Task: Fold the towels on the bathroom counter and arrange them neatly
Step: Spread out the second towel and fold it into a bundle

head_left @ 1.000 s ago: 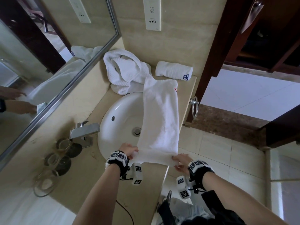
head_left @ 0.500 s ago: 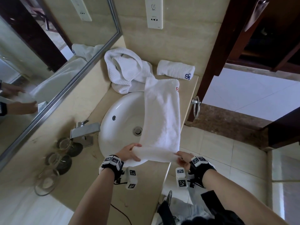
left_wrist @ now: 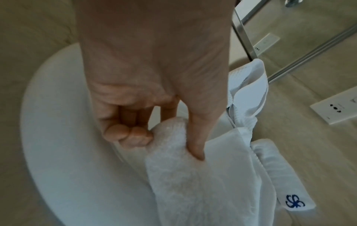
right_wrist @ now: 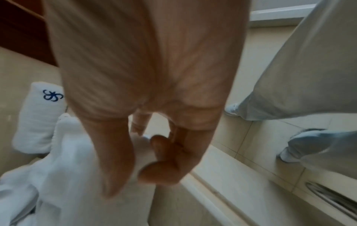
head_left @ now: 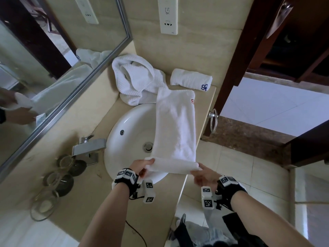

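Head view puts the long white towel [head_left: 175, 125] in the middle of the frame, stretched over the right side of the sink [head_left: 124, 139] with its far end on the surface [head_left: 85, 202] by the wall and its near end turned into a short roll. The left hand [head_left: 142, 166] pinches the roll's left end and the right hand [head_left: 204, 175] pinches its right end, both with fingers curled on the cloth. To do this step well, I would judge both hands should turn at the same rate, keep the roll square to the towel's long edges and hold light tension so the span over the basin does not sag toward the drain [head_left: 148, 146]. A loose waffle towel [head_left: 135, 81] lies heaped at upper centre, and a rolled towel with a blue monogram [head_left: 191, 80] sits just right of it against the wall. Left wrist view adds what the head camera cannot resolve: the thumb [left_wrist: 195, 137] presses into the terry while curled fingers [left_wrist: 131, 134] back it from the other side. Right wrist view, rather blurred, shows the counter's front edge and the person's shoes on the tiled floor [right_wrist: 270, 145].
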`<state>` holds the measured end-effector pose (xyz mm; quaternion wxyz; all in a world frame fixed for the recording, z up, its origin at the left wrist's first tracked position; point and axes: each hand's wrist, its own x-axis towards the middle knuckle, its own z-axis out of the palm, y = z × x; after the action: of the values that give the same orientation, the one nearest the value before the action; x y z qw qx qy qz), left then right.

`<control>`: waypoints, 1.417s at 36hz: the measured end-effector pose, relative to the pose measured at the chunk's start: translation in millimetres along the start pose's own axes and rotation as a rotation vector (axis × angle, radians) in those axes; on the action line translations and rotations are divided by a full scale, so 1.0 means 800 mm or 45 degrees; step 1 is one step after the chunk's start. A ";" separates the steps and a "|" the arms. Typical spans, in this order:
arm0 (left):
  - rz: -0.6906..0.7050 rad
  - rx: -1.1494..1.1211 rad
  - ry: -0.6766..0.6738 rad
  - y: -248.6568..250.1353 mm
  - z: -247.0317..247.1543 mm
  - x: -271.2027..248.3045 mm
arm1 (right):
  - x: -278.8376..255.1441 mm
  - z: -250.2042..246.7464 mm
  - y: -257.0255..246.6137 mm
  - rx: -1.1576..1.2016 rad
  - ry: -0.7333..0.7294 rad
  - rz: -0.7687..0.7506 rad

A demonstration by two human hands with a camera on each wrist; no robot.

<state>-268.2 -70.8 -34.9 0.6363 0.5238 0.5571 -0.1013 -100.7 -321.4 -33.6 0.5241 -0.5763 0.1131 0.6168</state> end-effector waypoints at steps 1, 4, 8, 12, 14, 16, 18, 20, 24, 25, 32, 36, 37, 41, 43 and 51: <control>-0.018 -0.013 0.012 0.002 0.001 0.000 | 0.002 0.001 0.000 0.041 0.016 -0.009; -0.050 -0.033 0.037 0.007 0.003 0.001 | 0.004 0.004 -0.003 0.150 0.049 0.038; -0.045 -0.072 0.042 0.013 0.004 0.008 | 0.005 0.002 -0.007 0.279 0.092 0.158; -0.005 -0.251 -0.088 0.033 0.015 -0.010 | 0.009 0.007 -0.019 0.311 0.141 0.139; 0.057 -0.320 -0.172 0.037 0.017 -0.014 | 0.012 0.012 -0.024 0.291 0.195 0.111; 0.090 -0.351 -0.267 0.041 0.016 -0.017 | 0.017 0.015 -0.027 0.287 0.250 0.075; 0.108 -0.331 -0.312 0.043 0.015 -0.018 | 0.020 0.017 -0.031 0.275 0.268 0.074; 0.112 -0.301 -0.304 0.045 0.015 -0.019 | 0.022 0.016 -0.036 0.267 0.269 0.089; 0.073 -0.315 -0.196 0.046 0.019 -0.013 | 0.023 0.014 -0.048 0.250 0.247 0.121; 0.064 -0.308 -0.156 0.049 0.021 -0.010 | 0.025 0.013 -0.050 0.227 0.239 0.119; -0.007 -0.149 0.124 0.071 0.032 0.022 | 0.025 -0.005 -0.065 0.173 0.044 0.062; -0.050 -0.108 0.219 0.084 0.041 0.032 | 0.024 -0.020 -0.069 0.048 -0.098 0.056; -0.063 -0.101 0.218 0.087 0.043 0.032 | 0.028 -0.023 -0.069 0.001 -0.076 0.049; -0.128 -0.076 0.044 0.096 0.042 0.024 | 0.037 -0.026 -0.075 -0.079 0.048 0.030; -0.102 -0.122 -0.068 0.100 0.037 0.016 | 0.041 -0.028 -0.080 -0.102 0.069 0.025; 0.039 -0.347 -0.252 0.101 0.031 0.014 | 0.045 -0.032 -0.106 -0.094 0.008 0.142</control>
<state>-191.6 -50.5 -3.8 0.7546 0.4287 0.4923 -0.0662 -11.4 -285.7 -32.3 0.4669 -0.5898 0.1240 0.6471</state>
